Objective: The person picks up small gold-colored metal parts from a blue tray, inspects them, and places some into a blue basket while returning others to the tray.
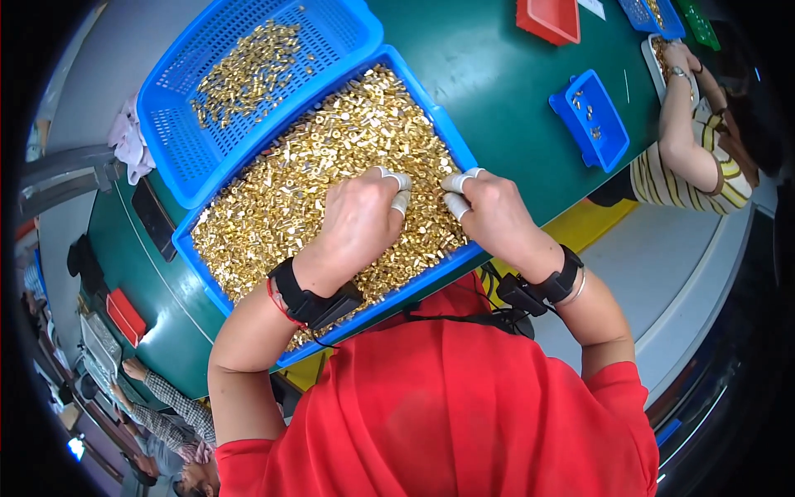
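A large blue tray (464, 153) is heaped with small gold-coloured metal pieces (331, 157), some of them ring-shaped or short cylinders. Over the right-hand part of the heap are both my hands, a short gap between them. My left hand (360, 217) has its thumb and fingers drawn together, with white finger cots on the tips. Facing it, my right hand (499, 217) is also closed in a pinch, its tips in white cots too. Whatever either hand pinches is too small or too hidden to make out.
A blue perforated basket (174, 137) with more gold pieces overlaps the tray's far left side. A small blue bin (613, 137) holds a few pieces; a red bin (551, 21) stands farther back. A dark phone-like slab (153, 217) lies left. Co-workers sit right and lower left.
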Demonstrator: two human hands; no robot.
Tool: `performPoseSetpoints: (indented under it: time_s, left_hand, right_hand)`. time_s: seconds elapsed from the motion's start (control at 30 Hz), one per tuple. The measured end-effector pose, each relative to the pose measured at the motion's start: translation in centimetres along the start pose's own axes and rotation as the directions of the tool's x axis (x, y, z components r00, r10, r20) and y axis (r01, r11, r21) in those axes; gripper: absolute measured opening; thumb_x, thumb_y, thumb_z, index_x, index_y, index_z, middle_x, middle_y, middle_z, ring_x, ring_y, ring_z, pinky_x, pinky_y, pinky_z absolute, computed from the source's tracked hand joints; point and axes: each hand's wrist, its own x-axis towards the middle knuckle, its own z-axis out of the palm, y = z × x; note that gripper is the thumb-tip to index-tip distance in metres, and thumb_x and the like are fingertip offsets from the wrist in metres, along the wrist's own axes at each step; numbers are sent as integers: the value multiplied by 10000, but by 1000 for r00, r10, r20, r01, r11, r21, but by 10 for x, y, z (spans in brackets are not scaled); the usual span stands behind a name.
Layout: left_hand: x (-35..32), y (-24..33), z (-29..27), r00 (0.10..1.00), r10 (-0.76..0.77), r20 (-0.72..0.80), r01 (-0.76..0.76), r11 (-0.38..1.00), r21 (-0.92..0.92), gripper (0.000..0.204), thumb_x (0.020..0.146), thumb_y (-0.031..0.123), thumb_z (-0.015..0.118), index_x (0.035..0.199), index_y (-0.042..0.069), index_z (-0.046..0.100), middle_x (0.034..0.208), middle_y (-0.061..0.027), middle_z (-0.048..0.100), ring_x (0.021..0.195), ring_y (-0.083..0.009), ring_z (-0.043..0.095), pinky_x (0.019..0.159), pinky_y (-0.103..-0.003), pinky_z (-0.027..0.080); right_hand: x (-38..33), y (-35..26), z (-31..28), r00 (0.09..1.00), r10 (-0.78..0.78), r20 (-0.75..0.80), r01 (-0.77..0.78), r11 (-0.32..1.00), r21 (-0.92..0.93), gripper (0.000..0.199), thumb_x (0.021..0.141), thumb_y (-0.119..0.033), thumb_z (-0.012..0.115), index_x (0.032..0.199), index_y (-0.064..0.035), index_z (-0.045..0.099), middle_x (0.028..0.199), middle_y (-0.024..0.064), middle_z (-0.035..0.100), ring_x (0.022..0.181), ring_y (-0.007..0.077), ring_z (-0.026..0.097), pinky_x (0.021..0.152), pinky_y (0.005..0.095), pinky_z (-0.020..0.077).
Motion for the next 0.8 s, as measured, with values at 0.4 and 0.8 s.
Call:
performPoseSetpoints:
  time_s: [0.4,0.8]
  left_hand:
    - [15,8,10,990,-63,125,42,986,163,156,794,106,640,933,52,684,736,-180,644,694,-350,634,626,-434,507]
    - [9,1,14,991,-11,136,-6,992,126,108,778,115,651,867,60,680,694,-179,618,654,-353,614,597,-448,485]
  right_hand:
    - [6,0,3,985,-64,158,92,980,-175,144,752,-67,649,888,-21,658,786,172,601,688,339,621,623,429,501]
    - [17,8,0,958,-169,232,207,966,-154,80,727,-62,651,806,-51,646,760,146,608,676,329,619,604,431,492]
